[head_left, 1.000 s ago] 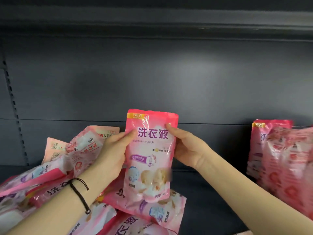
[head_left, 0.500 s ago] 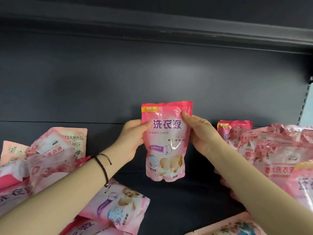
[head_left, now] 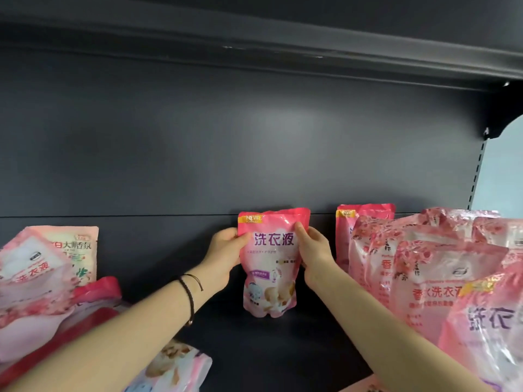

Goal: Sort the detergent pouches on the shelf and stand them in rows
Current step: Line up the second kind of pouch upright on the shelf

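While left hand [head_left: 223, 253] and right hand [head_left: 314, 250] each pinched its upper sides, pouch [head_left: 270, 264] stood upright near the shelf [head_left: 297, 349] back, apart from the row [head_left: 424, 278] at right. Step: placement. Next, probably: close the gap to the row, release without toppling.

A pouch [head_left: 270, 264] is upright at the middle of the shelf [head_left: 297, 343], near the back panel [head_left: 198, 165], between the left hand [head_left: 223, 253] and right hand [head_left: 314, 250] at its edges. To its right are standing pouches [head_left: 441, 281]; a heap [head_left: 39, 281] lies at the left, a flat pouch [head_left: 178, 366] in front
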{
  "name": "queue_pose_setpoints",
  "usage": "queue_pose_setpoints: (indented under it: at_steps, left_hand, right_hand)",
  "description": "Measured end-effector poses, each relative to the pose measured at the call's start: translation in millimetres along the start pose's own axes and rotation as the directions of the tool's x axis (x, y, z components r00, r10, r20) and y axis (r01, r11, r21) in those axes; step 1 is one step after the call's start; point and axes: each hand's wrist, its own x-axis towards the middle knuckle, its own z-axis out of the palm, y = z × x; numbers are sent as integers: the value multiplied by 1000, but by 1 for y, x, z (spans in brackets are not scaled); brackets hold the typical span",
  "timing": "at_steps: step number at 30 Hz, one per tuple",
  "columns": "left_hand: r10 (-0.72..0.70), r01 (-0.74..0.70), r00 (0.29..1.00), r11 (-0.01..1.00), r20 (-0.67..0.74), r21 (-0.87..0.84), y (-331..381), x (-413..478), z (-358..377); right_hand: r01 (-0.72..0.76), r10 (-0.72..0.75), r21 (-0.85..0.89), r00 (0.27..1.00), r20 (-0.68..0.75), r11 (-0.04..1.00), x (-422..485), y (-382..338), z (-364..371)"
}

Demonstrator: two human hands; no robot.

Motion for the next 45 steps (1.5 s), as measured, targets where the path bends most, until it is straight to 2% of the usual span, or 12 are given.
queue_pose_setpoints:
  at_steps: [4, 8, 16, 22, 25, 26, 29, 30, 32, 34, 37, 45]
  left_hand:
    - [84, -105, 992, 964, 94, 246, -11, 0, -15]
    - [-41, -81, 975, 853, 220, 516, -30, -8, -26]
    - [23, -119, 987, 779, 161, 616, -47, -2, -10]
    - [46, -212, 969, 652, 241, 728, -44, -2, -17]
    - [24, -265, 957, 474, 289, 839, -31, -8, -27]
    - [24, -283, 954, 397, 299, 873, -25, -10, -32]
    - [21, -403, 914, 163, 405, 901, -1, -19, -52]
    - [8, -461, 887, 72, 461, 885, 7, -23, -61]
    - [-17, -545, 837, -114, 547, 831, 21, -32, -81]
    - [-13, -565, 815, -238, 579, 790, 32, -41, -103]
    - [12, -542, 821, -297, 570, 787, 43, -57, -135]
    - [67, -482, 855, -267, 515, 835, 52, -99, -212]
  right_hand:
    - [26, -12, -231, 998, 64, 973, -13, 20, 0]
    - [67, -19, -386, 992, 126, 920, -25, 32, -4]
    - [62, -35, -401, 997, 75, 914, -25, 34, 0]
    - [113, -70, -503, 992, 103, 857, -25, 31, -8]
    - [181, -101, -682, 983, 155, 709, -30, 20, -13]
    - [202, -98, -780, 979, 179, 592, -31, 14, -14]
    - [241, -63, -970, 969, 238, 39, -39, -9, -13]
    - [262, -42, -961, 963, 266, -85, -43, -16, -11]
    - [308, 25, -928, 950, 310, -210, -51, -28, -4]
    - [346, 84, -893, 938, 337, -286, -60, -37, 5]
    - [394, 116, -857, 919, 377, -332, -72, -43, 20]
    - [554, 237, -814, 827, 511, -178, -113, -29, 72]
